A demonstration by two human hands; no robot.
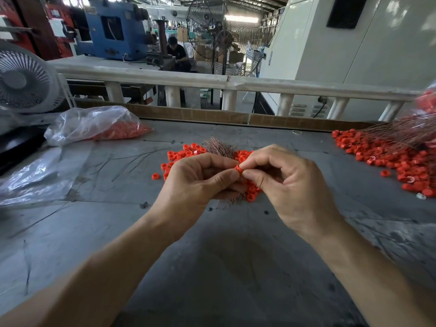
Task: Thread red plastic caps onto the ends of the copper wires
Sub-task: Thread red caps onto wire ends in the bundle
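One red cap (238,170) sits pinched between the fingers (247,163) of the right hand (285,185), thumb and forefinger curled round its rim — held up above the loose caps (181,154) on the desk (236,267). Just left of the cap, the left hand (195,180) has its fingers curled in tight against it, presumably pinching a wire end; the wire itself is too fine to make out there, so I cannot tell for sure. The cap looks light, hard and a bit slippery, best held by its sides so the hole stays free. Its open face seems turned left, toward the other hand, though that is hard to read. Copper wire of this gauge should bend easily, so a grip close to the tip would suit. Beyond the cap lies a copper wire bundle (218,147), strands running away from the person. Far right of the cap — a heap of capped wires (387,154); far left, a plastic bag of caps (99,126).
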